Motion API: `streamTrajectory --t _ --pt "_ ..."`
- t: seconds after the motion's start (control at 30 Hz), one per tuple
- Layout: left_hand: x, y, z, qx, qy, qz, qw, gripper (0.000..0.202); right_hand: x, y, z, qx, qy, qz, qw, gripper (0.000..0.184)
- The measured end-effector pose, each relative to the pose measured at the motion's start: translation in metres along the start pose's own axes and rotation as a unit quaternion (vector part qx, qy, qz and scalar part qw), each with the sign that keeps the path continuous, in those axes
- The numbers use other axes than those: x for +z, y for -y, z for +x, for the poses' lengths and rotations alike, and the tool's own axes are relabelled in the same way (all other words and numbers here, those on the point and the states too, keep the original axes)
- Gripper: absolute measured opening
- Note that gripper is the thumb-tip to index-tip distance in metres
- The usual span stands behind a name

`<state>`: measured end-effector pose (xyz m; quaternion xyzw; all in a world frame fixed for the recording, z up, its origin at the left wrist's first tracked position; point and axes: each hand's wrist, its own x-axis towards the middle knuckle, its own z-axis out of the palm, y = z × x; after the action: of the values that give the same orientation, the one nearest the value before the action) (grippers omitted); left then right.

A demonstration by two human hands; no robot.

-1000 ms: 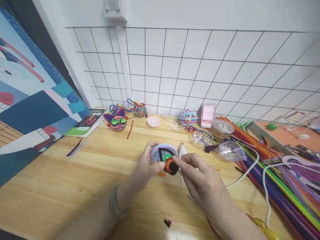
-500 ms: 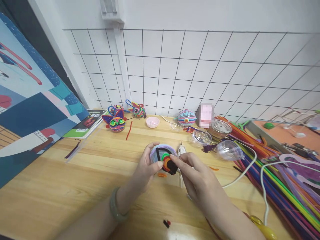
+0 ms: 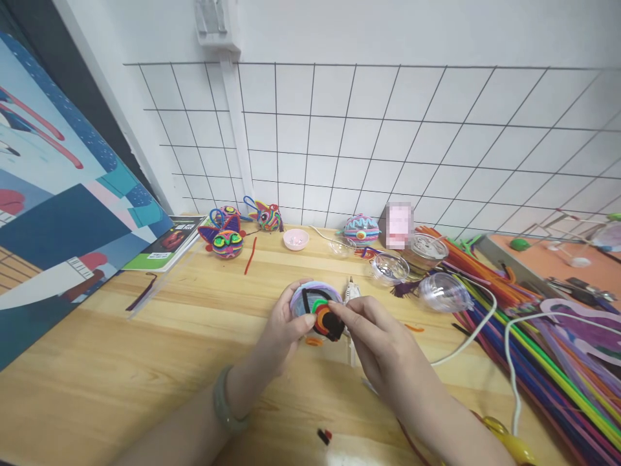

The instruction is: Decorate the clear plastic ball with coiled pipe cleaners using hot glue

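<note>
My left hand cups a round ball wrapped in lilac pipe cleaner, held just above the wooden table. On its front sits a coiled patch of green, orange and black pipe cleaner. My right hand pinches that coiled patch with thumb and forefinger, pressing it against the ball. A pale green bangle circles my left wrist. Behind the ball lies a white glue gun, partly hidden by my fingers.
Finished pipe-cleaner figures and a pink bowl stand along the wire-grid wall. Clear plastic half-spheres and a heap of coloured pipe cleaners fill the right side, crossed by a white cable. A painted panel leans at the left.
Both hands stay on the ball; my right fingers have shifted slightly along the coiled patch. The view has tilted a little.
</note>
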<state>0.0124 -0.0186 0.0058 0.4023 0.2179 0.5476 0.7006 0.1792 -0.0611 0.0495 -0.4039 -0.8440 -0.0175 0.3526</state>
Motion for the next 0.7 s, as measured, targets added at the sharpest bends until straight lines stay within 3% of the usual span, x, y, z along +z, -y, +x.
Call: streamTrajectory --t 0.43,0.53,0.7 --pt "0.0014 0.0002 0.0003 0.008 0.001 -0.002 1.0 0.05 0.0027 -0.0008 -0.0007 0.005 0.004 0.005 1.0 0.041" --pt "0.0003 -0.0007 0.0004 -0.008 0.007 -0.003 1.0 0.05 0.0035 -0.0011 -0.0011 0.033 0.011 0.026 0.999 0.042" --pt "-0.0024 -0.0011 0.001 -0.037 0.033 -0.001 0.999 0.054 -0.0011 -0.0072 0.0015 0.1 -0.058 0.049 0.992 0.04"
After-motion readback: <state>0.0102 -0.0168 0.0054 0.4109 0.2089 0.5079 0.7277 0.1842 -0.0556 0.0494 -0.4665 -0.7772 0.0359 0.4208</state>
